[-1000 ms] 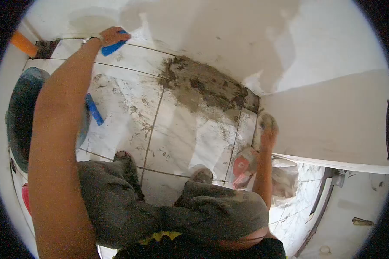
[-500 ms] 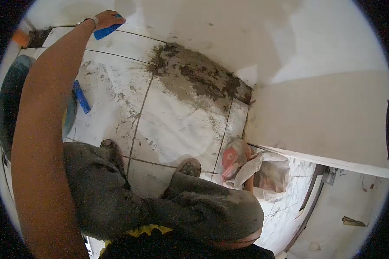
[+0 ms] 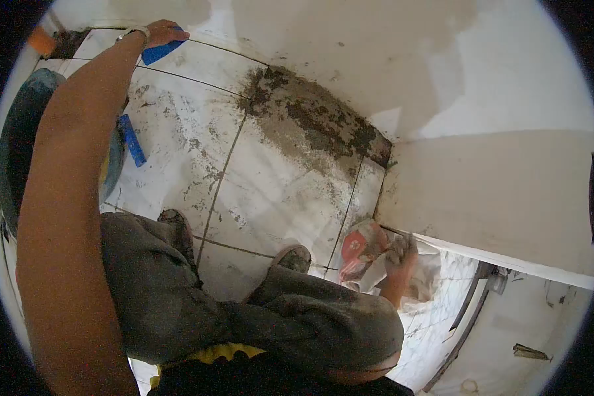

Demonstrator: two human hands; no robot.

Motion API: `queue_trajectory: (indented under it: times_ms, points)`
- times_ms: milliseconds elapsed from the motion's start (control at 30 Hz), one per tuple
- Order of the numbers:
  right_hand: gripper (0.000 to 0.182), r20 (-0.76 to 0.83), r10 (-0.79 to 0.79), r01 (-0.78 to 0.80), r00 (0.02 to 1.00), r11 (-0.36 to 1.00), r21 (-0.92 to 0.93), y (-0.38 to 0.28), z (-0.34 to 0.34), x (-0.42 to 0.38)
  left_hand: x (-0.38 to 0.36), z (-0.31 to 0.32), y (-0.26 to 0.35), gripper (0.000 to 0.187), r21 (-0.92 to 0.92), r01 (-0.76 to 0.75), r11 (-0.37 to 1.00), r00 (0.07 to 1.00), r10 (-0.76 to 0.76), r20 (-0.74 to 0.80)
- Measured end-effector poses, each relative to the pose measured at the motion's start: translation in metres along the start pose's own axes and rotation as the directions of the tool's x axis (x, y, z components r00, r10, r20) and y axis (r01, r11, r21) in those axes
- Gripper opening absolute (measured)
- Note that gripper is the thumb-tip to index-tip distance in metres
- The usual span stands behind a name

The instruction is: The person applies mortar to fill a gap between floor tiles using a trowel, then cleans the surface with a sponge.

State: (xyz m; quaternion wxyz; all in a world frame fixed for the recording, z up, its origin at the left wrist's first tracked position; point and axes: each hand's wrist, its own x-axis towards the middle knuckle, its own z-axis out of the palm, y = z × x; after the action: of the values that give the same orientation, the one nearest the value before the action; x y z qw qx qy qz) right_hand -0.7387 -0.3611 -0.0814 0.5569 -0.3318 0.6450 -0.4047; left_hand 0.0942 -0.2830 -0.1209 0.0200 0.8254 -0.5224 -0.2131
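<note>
My left hand (image 3: pixel 165 33) is closed on a flat blue tool (image 3: pixel 160 51), low by the wall at the upper left. On the right, beyond my knee, my right hand (image 3: pixel 400 256) is over a clear plastic bag (image 3: pixel 426 270) with red print on a part beside it (image 3: pixel 355 245). Motion smears its fingers, and what they hold, if anything, cannot be made out. A blue strip (image 3: pixel 132 140) lies on the white tiles beside a dark round bucket (image 3: pixel 30 125), partly hidden by my left arm.
Wet grey-brown residue (image 3: pixel 310 119) covers the floor corner along the wall (image 3: pixel 402 72). My shoes stand on the dirty tiles (image 3: pixel 270 191). An orange object (image 3: pixel 41 41) is at the far upper left. A wall edge (image 3: pixel 501 254) runs along the right.
My right hand has come into view out of the bag area and is raised above the plastic. My left hand keeps the blue tool near the wall. The view has shifted slightly.
</note>
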Motion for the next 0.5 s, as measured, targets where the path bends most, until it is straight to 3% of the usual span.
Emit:
queue_trajectory:
  times_ms: [67, 100, 133, 167, 200, 267, 333, 400, 433, 467, 500]
  points:
    - [0.051, 0.139, -0.019, 0.038, 0.99, 0.99, -0.137, -0.006, 0.08, 0.027, 0.004, 0.003, -0.002, 0.059, -0.023, -0.095, 0.995, 0.995, 0.095, -0.009]
    - [0.022, 0.146, 0.176, -0.158, 0.974, 0.98, -0.122, -0.029, 0.148, 0.01, -0.014, -0.008, 0.024, 0.058, -0.019, -0.086, 0.996, 0.994, 0.085, -0.074]
    - [0.016, 0.377, 0.231, -0.221, 0.897, 0.973, -0.071, -0.01, 0.173, 0.06, -0.024, -0.015, 0.041, 0.057, -0.013, -0.074, 0.997, 0.992, 0.073, -0.107]
    - [0.015, 0.502, 0.181, -0.085, 0.846, 0.974, -0.208, -0.011, 0.217, 0.061, -0.033, -0.021, 0.057, 0.056, -0.007, -0.062, 0.998, 0.988, 0.06, -0.14]
    - [0.014, 0.622, 0.148, 0.072, 0.769, 0.947, -0.313, -0.009, 0.263, 0.053, -0.038, -0.027, 0.065, 0.058, -0.141, -0.077, 0.987, 0.994, 0.065, -0.085]
    - [0.018, 0.632, 0.352, -0.079, 0.691, 0.905, -0.418, -0.003, 0.333, 0.052, -0.033, -0.027, 0.055, 0.059, -0.256, -0.071, 0.964, 0.997, 0.064, -0.036]
    - [0.026, 0.693, 0.449, 0.22, 0.565, 0.727, -0.651, 0.01, 0.384, 0.066, -0.012, -0.009, 0.036, 0.063, -0.368, 0.035, 0.929, 0.99, -0.082, -0.113]
    - [0.027, 0.731, 0.429, 0.29, 0.53, 0.719, -0.632, 0.029, 0.436, 0.077, -0.025, -0.015, 0.045, 0.063, -0.396, 0.091, 0.914, 0.986, -0.139, -0.095]
    - [0.028, 0.755, 0.387, 0.39, 0.529, 0.68, -0.621, 0.045, 0.456, 0.093, -0.031, -0.015, 0.05, 0.063, -0.441, 0.137, 0.887, 0.979, -0.188, -0.074]
    - [0.029, 0.785, 0.285, 0.533, 0.55, 0.604, -0.593, 0.06, 0.468, 0.107, -0.032, -0.012, 0.046, 0.065, -0.392, 0.096, 0.915, 0.975, -0.166, -0.148]
    - [0.031, 0.805, 0.129, 0.688, 0.58, 0.451, -0.568, 0.076, 0.475, 0.119, -0.028, -0.005, 0.038, 0.065, -0.384, 0.096, 0.918, 0.976, -0.163, -0.144]
